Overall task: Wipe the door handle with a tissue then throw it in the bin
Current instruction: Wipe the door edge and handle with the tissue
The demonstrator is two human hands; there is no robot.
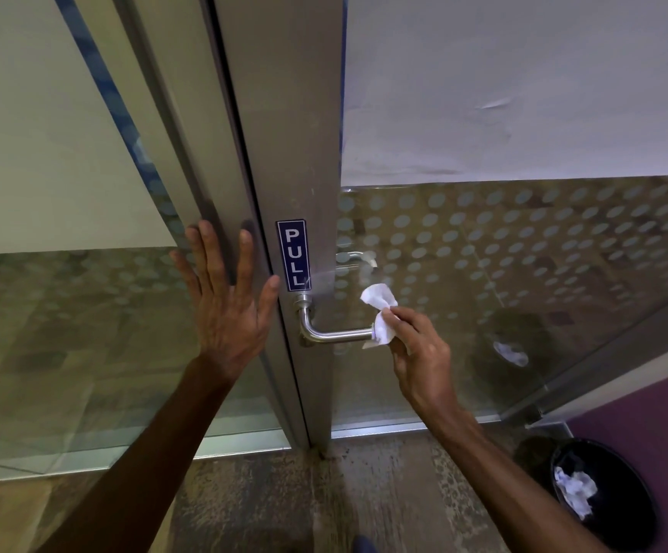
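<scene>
A steel lever door handle (334, 334) sticks out to the right from the grey metal door frame (284, 133), just under a blue PULL sign (293, 255). My right hand (418, 353) pinches a crumpled white tissue (382, 313) against the free end of the handle. My left hand (226, 301) lies flat, fingers spread, on the frame and glass to the left of the handle. A black bin (619, 500) with crumpled white paper inside stands on the floor at the lower right.
Glass panels with a frosted dot pattern (523, 249) flank the frame on both sides. The right glass reflects the bin. A purple wall (651, 413) meets the glass at the right. The floor below is mottled brown. A shoe tip (364, 544) shows at the bottom edge.
</scene>
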